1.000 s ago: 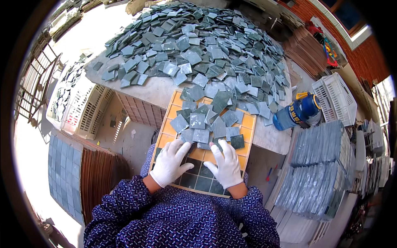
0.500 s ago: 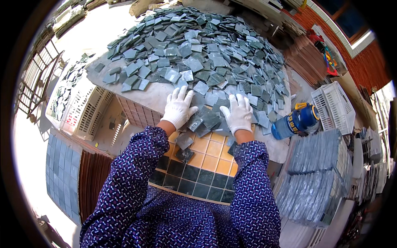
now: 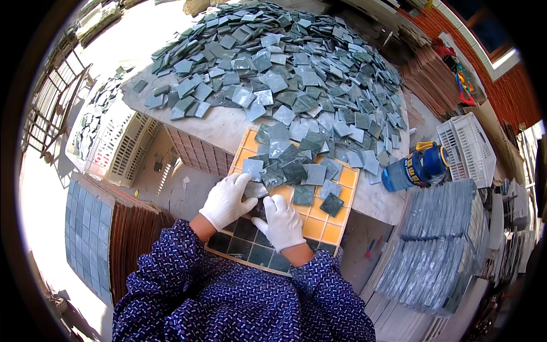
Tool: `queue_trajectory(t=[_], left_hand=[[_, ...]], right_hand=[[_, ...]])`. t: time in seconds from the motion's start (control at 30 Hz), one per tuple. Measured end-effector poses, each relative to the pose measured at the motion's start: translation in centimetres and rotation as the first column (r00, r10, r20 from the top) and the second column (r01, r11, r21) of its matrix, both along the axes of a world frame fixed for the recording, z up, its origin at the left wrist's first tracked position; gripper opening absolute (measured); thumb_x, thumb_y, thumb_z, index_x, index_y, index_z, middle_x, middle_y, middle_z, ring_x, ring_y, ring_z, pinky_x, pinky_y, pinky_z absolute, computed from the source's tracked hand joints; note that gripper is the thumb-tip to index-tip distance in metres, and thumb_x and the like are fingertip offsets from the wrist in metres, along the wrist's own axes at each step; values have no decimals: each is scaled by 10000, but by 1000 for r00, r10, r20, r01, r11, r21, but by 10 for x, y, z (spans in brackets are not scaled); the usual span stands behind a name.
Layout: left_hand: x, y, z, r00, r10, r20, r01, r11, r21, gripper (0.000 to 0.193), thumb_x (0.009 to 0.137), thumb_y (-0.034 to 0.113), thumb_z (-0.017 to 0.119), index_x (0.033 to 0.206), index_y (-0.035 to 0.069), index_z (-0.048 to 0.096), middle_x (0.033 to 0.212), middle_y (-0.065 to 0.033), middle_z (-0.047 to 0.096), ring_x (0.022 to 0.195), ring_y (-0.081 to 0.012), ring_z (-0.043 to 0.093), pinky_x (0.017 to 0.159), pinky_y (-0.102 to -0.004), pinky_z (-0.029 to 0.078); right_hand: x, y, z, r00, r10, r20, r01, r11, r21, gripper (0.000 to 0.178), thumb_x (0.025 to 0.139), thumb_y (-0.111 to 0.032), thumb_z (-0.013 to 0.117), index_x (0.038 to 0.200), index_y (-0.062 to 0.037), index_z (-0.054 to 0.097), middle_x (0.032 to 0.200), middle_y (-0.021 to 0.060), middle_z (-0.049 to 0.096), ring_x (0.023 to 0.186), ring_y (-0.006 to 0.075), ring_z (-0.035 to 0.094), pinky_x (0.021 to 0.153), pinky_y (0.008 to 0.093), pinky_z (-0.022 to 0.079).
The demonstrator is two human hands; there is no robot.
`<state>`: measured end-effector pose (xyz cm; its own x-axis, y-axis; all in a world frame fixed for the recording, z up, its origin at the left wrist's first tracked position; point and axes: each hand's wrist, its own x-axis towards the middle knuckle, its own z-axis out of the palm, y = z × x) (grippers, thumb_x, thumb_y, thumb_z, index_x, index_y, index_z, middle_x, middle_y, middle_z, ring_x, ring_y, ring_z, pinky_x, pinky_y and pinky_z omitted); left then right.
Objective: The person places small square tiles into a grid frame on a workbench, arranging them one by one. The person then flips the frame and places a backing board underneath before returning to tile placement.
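Observation:
In front of me lies a gridded yellow tray (image 3: pixel 315 229) with a raised rim. Dark green square tiles (image 3: pixel 263 237) fill its nearest rows, and loose grey-green tiles (image 3: pixel 293 171) lie scattered over its far part. White gloves cover both hands. My left hand (image 3: pixel 227 200), at the tray's left side, has its thumb and forefinger closed on a grey stone tile (image 3: pixel 256 190). Close beside it, my right hand (image 3: pixel 280 222) bends its fingers round a dark stone tile (image 3: pixel 259 210) just above the filled rows. Fingers partly hide both tiles.
Beyond the tray, a large heap of stone tiles (image 3: pixel 273 62) covers the pale tabletop (image 3: pixel 213 122). A blue bottle (image 3: pixel 413 168) stands at the right edge, near a white crate (image 3: pixel 467 148) and stacked tile sheets (image 3: pixel 436 245). At left are another crate (image 3: pixel 128 151) and stacked panels (image 3: pixel 88 236).
Both hands have drawn back from the heap's edge toward me and come together over the tray's near left. More loose tiles now lie on the tray, and fingers have closed on tiles.

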<state>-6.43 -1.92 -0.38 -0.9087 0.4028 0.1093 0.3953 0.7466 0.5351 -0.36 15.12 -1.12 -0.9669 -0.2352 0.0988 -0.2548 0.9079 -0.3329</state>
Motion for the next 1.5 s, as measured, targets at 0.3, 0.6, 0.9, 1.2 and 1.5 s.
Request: queue_trajectory(t=[0.3, 0.6, 0.9, 1.2, 1.5], left_hand=[[16, -60, 12, 458, -378, 805, -585, 554, 593, 350, 1002, 258, 451, 1142, -37, 575, 931, -65, 618, 766, -120, 613, 689, -236, 521], [11, -64, 9, 968, -22, 249, -47, 962, 270, 178, 874, 115, 576, 981, -1, 659, 858, -125, 620, 801, -258, 636, 725, -343, 501], [31, -49, 1, 973, -114, -203, 88, 987, -133, 503, 785, 439, 675, 1130, 82, 594, 1239, -156, 500, 1093, -370, 510, 905, -453, 459], [64, -51, -8, 969, -193, -153, 182, 980, -80, 657, 607, 377, 776, 1157, 76, 582, 1119, -80, 575, 1107, -321, 502, 972, -424, 417], [26, -47, -6, 962, -132, -237, 118, 990, -73, 686, 611, 492, 734, 1120, 59, 579, 1127, -110, 551, 1031, -339, 511, 904, -440, 443]], right_hand=[[21, 89, 37, 920, -174, 352, 292, 902, -317, 492, 723, -306, 733, 1078, 6, 596, 966, 120, 573, 754, 213, 604, 710, 322, 514], [70, 142, 26, 886, -362, 289, 455, 797, -398, 391, 695, -175, 759, 1000, 4, 592, 930, 93, 553, 680, 145, 554, 628, 276, 504], [78, 157, 35, 936, -318, 153, 349, 898, -270, 465, 676, -180, 766, 1066, -13, 578, 987, 103, 557, 720, 194, 574, 656, 307, 512], [86, 156, 30, 939, -313, 141, 342, 894, -290, 483, 674, -179, 769, 1087, -18, 578, 1011, 105, 559, 731, 200, 584, 669, 314, 519], [75, 171, 38, 981, -180, 71, 189, 970, -154, 505, 686, -211, 774, 1126, -58, 582, 1102, 142, 548, 971, 341, 597, 848, 402, 497]])
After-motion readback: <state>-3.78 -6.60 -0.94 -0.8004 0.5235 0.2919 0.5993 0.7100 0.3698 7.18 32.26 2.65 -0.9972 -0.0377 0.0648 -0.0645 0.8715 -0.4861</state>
